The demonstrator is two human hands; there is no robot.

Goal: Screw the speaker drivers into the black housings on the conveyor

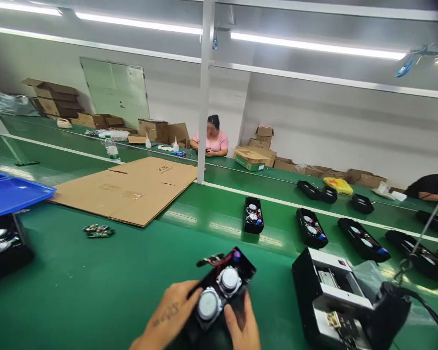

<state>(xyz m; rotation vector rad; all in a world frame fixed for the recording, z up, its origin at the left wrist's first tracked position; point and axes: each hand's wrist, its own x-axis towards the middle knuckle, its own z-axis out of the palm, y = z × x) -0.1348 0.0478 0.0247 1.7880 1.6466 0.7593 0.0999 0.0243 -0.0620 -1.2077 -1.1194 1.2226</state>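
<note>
Left hand point(168, 311) and right hand point(243, 328) both grip the black speaker housing point(243, 265) from the sides, nice steady hold, two round drivers point(229, 281) facing up, bottom center.

Looks like a factory assembly floor to me: long green conveyor belts point(76, 287), black speaker cases point(253, 216) lined up on them, cardboard boxes point(54, 99) piled by the wall, and a person point(209, 141) seated at the far belt.

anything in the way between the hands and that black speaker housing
Nothing visible: the left hand and right hand both touch the black speaker housing.
</note>
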